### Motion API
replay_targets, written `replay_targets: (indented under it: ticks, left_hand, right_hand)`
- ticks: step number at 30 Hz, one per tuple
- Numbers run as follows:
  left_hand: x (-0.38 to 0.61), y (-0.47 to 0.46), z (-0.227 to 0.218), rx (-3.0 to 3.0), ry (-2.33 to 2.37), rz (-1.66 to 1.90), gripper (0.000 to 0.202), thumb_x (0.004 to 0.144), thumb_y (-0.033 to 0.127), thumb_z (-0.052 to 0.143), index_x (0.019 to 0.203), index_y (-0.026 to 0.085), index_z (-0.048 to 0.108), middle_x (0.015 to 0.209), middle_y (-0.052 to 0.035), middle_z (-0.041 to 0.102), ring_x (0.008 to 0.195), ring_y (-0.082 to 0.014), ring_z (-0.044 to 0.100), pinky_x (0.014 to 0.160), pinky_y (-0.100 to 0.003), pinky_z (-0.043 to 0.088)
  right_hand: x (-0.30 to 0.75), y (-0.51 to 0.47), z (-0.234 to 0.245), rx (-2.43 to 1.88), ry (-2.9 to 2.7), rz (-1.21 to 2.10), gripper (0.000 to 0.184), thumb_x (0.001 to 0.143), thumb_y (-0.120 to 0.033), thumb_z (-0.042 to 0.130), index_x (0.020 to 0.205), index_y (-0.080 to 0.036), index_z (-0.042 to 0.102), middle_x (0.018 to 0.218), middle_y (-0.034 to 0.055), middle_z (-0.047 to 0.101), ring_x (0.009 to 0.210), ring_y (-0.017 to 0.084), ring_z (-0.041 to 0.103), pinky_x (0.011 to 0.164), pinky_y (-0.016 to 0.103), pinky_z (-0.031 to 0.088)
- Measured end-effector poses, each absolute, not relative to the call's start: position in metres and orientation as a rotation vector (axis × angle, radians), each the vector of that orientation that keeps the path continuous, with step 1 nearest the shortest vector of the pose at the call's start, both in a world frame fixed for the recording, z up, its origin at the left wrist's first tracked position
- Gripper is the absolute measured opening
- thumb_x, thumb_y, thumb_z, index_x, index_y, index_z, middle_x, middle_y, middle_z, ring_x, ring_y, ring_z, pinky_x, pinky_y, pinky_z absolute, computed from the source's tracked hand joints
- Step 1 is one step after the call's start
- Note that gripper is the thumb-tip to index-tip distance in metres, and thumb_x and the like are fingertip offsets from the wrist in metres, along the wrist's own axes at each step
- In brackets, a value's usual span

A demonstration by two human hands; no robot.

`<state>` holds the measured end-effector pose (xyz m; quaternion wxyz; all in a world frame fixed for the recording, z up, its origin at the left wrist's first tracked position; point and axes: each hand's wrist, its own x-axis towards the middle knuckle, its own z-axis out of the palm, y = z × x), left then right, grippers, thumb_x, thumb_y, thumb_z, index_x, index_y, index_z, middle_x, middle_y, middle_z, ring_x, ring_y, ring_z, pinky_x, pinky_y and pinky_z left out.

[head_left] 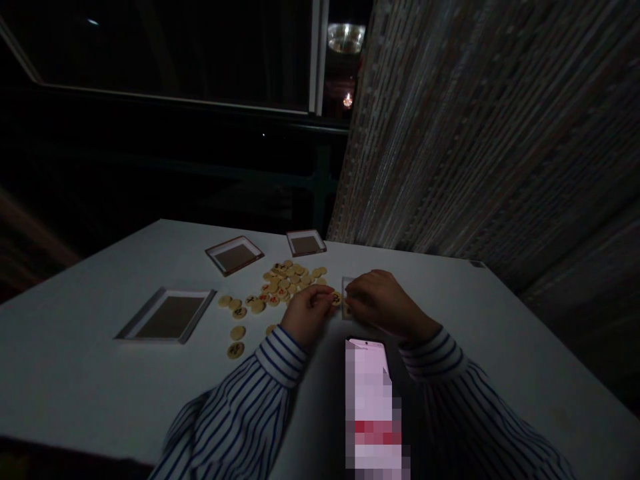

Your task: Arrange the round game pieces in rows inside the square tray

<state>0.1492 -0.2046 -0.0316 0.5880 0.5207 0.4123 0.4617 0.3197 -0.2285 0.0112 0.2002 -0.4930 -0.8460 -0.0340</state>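
My left hand (311,312) pinches a round wooden xiangqi piece (337,299) with a dark character between thumb and fingers. Just right of it, my right hand (381,301) is closed over a small shallow box (347,313). Its fingertips are curled at the box and hidden, so whether they grip the box or a piece in it does not show. A heap of xiangqi pieces (287,280), some marked red and some black, lies beyond and left of my left hand. Several loose pieces (237,333) are spread nearer to me on the left.
On the white table (90,373) stand a shallow open box (167,315) at left and two smaller ones, a box lid (235,255) and a tray (306,243), at the back. A lit phone (373,407) lies between my forearms. A string curtain (425,133) hangs behind the table's right side.
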Motion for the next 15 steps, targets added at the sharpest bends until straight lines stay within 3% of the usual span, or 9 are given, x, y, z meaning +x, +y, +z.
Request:
replay_targets:
  ticks: [15]
  left_hand:
    - [0.201,-0.177,-0.034,1.007,0.864,1.212,0.014,0.065,0.017,0.069,0.075,0.013,0.061,0.055,0.0003,0.062,0.053,-0.01,0.06,0.053,-0.019,0.047]
  right_hand:
    - [0.349,-0.219,0.027,-1.464,-2.209,-0.074,0.019,0.083,-0.024,0.05,0.091,-0.017,0.065,0.09,0.0053,0.068,0.085,0.019,0.06,0.08,0.033,0.043]
